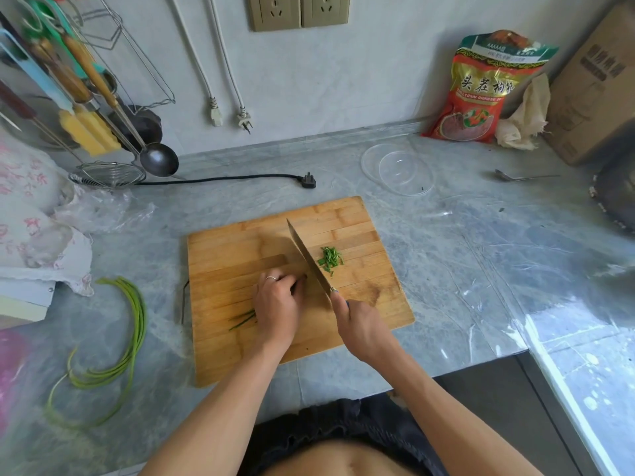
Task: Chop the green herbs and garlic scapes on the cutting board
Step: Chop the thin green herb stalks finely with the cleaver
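While the blade sits mid-board, each thing lies where the chopping needs it:

Cutting board: the cutting board point(240, 338) lies flat on the grey tabletop point(464, 269), straight in front of the person, so both arms reach it evenly.

Left hand: the left hand point(276, 300) curls over a small bundle of green herbs point(242, 319), pinning it to the wood — knuckles toward the blade, likely as a guide; the stalk ends trail out behind the hand.

Right hand: the right hand point(360, 326) wraps closed around the handle of the knife point(309, 259), blade angled across the board, just beside the left fingers.

Cut pieces: a little heap of chopped herbs point(331, 257) lies on the far side of the blade — out of the way of the next cut.

Garlic scapes: the garlic scapes point(127, 341) wait uncut on the tabletop left of the board, well apart from the knife.

Progress: judged early; most remains.
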Tool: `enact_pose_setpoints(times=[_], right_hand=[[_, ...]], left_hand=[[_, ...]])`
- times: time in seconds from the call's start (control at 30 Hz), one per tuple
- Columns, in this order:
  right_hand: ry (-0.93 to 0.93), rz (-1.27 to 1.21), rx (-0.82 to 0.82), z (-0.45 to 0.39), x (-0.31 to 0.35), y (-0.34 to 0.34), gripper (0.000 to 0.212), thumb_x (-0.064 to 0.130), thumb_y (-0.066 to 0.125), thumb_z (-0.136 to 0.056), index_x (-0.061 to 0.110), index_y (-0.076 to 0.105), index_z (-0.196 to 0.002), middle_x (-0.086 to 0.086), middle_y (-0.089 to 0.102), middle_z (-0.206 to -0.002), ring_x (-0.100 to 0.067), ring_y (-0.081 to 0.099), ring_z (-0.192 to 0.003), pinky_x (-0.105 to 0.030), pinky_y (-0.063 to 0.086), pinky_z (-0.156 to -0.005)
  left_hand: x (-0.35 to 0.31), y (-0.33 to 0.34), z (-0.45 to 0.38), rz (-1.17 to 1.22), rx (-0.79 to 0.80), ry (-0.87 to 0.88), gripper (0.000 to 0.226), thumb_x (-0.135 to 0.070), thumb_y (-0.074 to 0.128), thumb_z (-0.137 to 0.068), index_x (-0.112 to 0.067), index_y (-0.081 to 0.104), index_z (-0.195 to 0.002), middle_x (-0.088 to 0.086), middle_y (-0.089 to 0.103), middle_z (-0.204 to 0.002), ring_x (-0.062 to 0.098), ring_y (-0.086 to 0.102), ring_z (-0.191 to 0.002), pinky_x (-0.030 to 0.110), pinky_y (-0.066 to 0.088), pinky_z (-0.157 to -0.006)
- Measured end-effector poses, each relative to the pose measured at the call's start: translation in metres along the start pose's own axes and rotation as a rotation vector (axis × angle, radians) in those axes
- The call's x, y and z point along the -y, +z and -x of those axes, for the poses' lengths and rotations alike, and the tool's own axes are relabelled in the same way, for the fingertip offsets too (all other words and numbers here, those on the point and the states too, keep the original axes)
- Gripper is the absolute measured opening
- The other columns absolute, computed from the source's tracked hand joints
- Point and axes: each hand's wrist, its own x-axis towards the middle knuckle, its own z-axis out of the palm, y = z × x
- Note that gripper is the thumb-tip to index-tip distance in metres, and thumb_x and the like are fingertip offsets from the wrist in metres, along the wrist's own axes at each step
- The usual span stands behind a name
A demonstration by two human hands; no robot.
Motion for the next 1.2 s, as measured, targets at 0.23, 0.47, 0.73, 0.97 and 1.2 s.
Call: enact_pose_setpoints(times=[0.23, 0.47, 0.73, 0.97, 1.2], right_hand=[[0.011, -0.056, -0.005, -0.002, -0.001, -0.009, 0.062, 0.056, 0.024, -0.101, 0.009, 0.041, -0.066, -0.004, 0.045, -0.056, -0.018, 0.042, -0.049, -0.038, 0.042, -0.051], [-0.074, -0.073, 0.007, 0.012, -0.002, -0.009, 0.060, 0.055, 0.028, -0.101, 0.010, 0.033, -0.062, -0.005, 0.037, -0.054, -0.016, 0.033, -0.047, -0.030, 0.032, -0.050], [-0.102, -0.053, 0.024, 0.023, -0.003, -0.002, 0.060, 0.053, 0.032, -0.101, 0.011, 0.029, -0.058, -0.002, 0.033, -0.050, -0.013, 0.029, -0.046, -0.028, 0.028, -0.049], [-0.085, -0.044, 0.062, 0.023, 0.003, -0.004, 0.057, 0.050, 0.030, -0.103, 0.014, 0.031, -0.058, -0.006, 0.037, -0.052, -0.021, 0.038, -0.049, -0.037, 0.038, -0.053], [-0.095, -0.010, 0.071, 0.023, 0.005, 0.001, 0.048, 0.041, 0.026, -0.106, 0.022, 0.025, -0.062, -0.005, 0.034, -0.056, -0.024, 0.037, -0.056, -0.036, 0.032, -0.057]], left_hand=[[0.004, 0.000, 0.002, -0.059, 0.009, 0.062, 0.007, -0.017, 0.071, -0.087, -0.015, 0.077, -0.088, 0.003, 0.066, -0.088, 0.028, 0.056, -0.083, 0.039, 0.045, -0.071], [0.003, -0.003, -0.005, 0.067, 0.070, -0.048, 0.017, -0.007, 0.070, -0.082, -0.017, 0.080, -0.092, 0.006, 0.070, -0.087, 0.029, 0.061, -0.083, 0.038, 0.050, -0.071], [0.006, -0.003, -0.005, 0.078, 0.061, -0.057, 0.011, -0.019, 0.068, -0.084, -0.022, 0.078, -0.087, 0.004, 0.073, -0.087, 0.026, 0.063, -0.081, 0.040, 0.051, -0.071], [0.003, -0.001, -0.004, 0.030, 0.019, -0.136, 0.009, -0.023, 0.071, -0.085, -0.026, 0.079, -0.088, 0.002, 0.071, -0.093, 0.028, 0.057, -0.091, 0.038, 0.039, -0.077], [0.007, 0.002, -0.003, 0.006, 0.032, -0.142, 0.016, -0.018, 0.064, -0.082, -0.026, 0.077, -0.086, -0.003, 0.071, -0.086, 0.026, 0.059, -0.083, 0.037, 0.042, -0.071]])
